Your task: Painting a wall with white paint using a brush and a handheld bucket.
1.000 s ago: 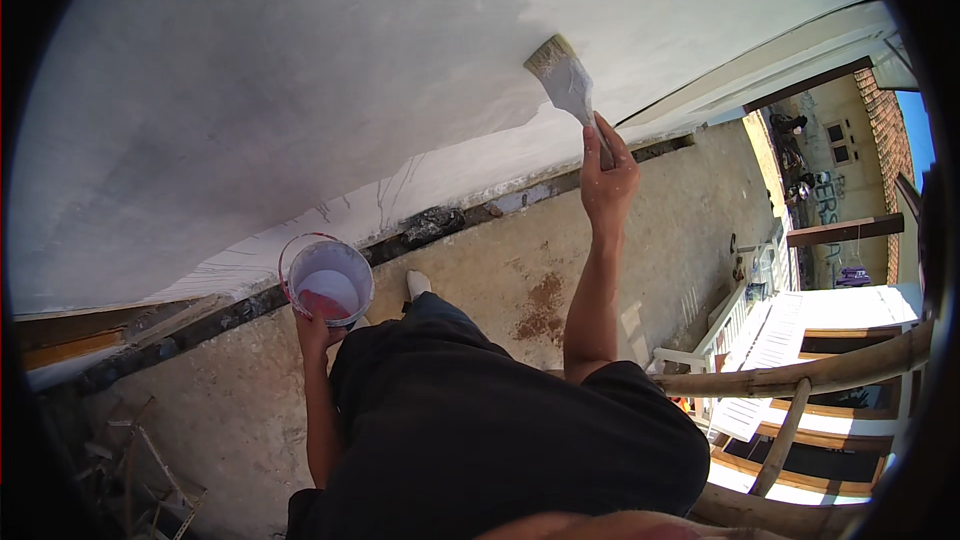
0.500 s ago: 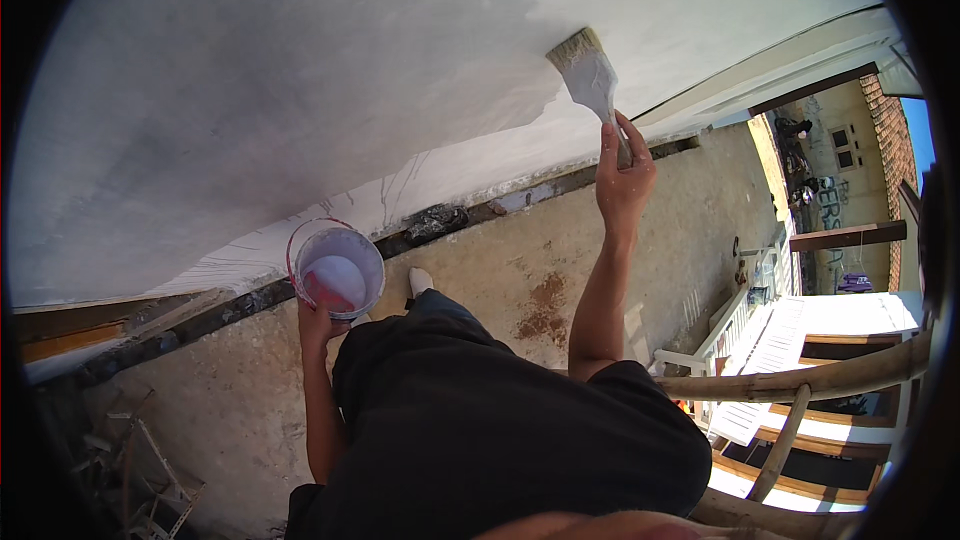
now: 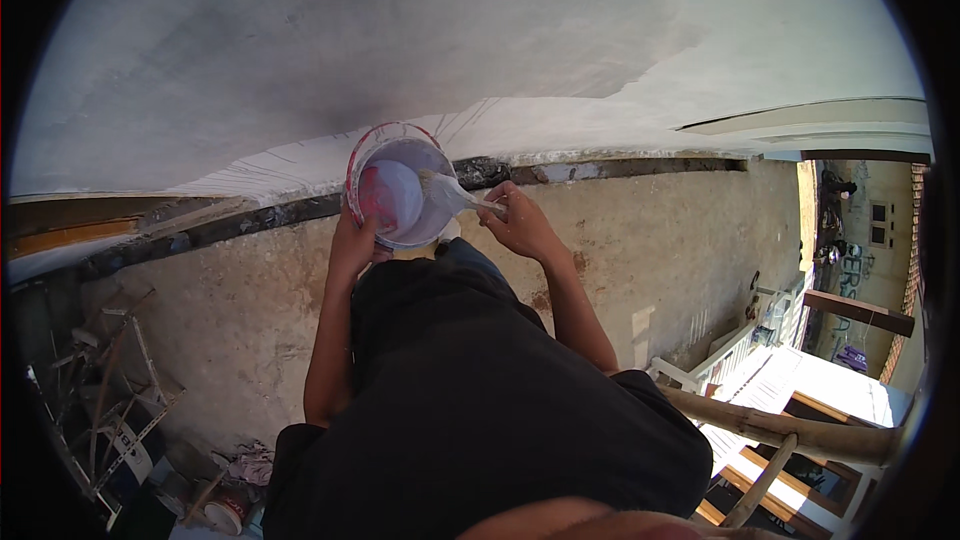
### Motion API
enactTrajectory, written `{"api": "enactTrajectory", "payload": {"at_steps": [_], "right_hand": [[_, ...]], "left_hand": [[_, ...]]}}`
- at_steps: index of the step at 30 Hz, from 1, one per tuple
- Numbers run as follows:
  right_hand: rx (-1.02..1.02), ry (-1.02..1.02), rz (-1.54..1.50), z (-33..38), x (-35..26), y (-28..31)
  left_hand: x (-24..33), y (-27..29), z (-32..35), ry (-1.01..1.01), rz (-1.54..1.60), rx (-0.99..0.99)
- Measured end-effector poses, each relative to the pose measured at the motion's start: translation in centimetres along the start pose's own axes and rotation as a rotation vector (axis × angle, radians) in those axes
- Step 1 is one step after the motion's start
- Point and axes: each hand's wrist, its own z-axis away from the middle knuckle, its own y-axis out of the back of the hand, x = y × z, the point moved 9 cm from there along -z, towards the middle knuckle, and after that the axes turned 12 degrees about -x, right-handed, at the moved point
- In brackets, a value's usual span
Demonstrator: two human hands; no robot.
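My left hand (image 3: 352,246) grips the near left side of a small bucket (image 3: 415,153) whose rim and handle are smeared red. Pale whitish paint (image 3: 404,192) lies inside, with a red patch along the left. My right hand (image 3: 524,226) is closed round the handle of a wide paintbrush (image 3: 452,196). The brush is tilted left, its bristles inside the bucket near the right part of the paint; whether they touch the paint I cannot tell. Beyond the bucket rises a wall (image 3: 330,50), partly damp grey and partly whiter, with drip marks low down.
A dark gutter strip (image 3: 590,172) runs along the wall's foot beside the concrete floor (image 3: 660,240). Metal frames (image 3: 125,400) and clutter with a tub (image 3: 228,510) stand at the lower left. Wooden poles (image 3: 790,425) and a white railing (image 3: 725,350) are at the right.
My right hand has brought the paintbrush down from the wall and leftward into the bucket. My left hand has raised the bucket and shifted it right. My view has also turned.
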Motion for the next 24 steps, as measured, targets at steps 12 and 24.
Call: {"api": "enactTrajectory", "payload": {"at_steps": [12,24], "right_hand": [[0.192,-0.016,-0.319,-2.1,2.1,-3.2],[0.556,0.119,-0.127,-0.8,1.5,-6.4]], "left_hand": [[1.2,0.1,3.0,-0.106,0.139,0.048],[0.4,0.7,3.3,-0.114,0.131,-0.034]]}}
